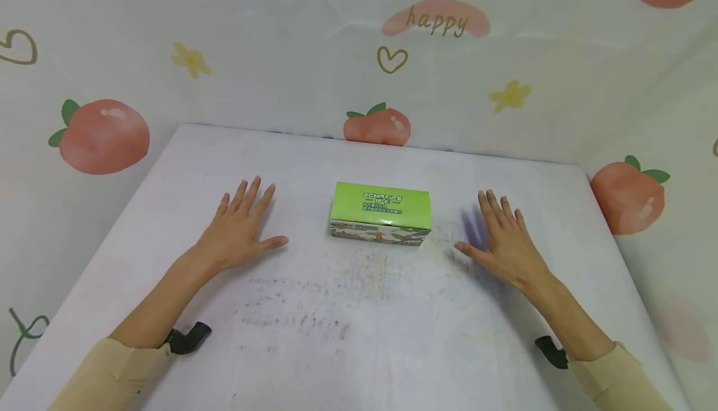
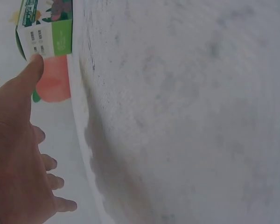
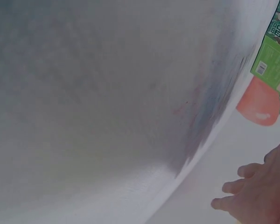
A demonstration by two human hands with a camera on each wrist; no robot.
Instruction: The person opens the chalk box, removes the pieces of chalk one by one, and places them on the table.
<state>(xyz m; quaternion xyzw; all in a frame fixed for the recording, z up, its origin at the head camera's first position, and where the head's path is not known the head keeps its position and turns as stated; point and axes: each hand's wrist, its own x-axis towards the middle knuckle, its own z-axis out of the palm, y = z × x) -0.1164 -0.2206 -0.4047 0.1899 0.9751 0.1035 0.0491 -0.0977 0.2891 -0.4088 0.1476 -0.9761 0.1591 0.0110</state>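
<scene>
A closed box (image 1: 381,206) with a bright green lid and printed sides lies on the white table, between the two hands. To its left the left hand (image 1: 238,230) is held with straight, spread fingers, thumb toward the box, nothing in it. The right hand (image 1: 507,246) is likewise spread and bare on the box's right side, its thumb pointing at the box. Both hands stand apart from it. One printed end of the box (image 2: 44,35) shows past the left thumb in the left wrist view. In the right wrist view, part of the box (image 3: 273,56) appears at the upper right.
The white table (image 1: 392,348) carries faint smudges and dark marks in front of the box. A pale cloth backdrop (image 1: 291,43) printed with peaches, hearts and flowers rises behind the table and along its sides. Black wrist-worn pieces (image 1: 191,338) show at both sleeves.
</scene>
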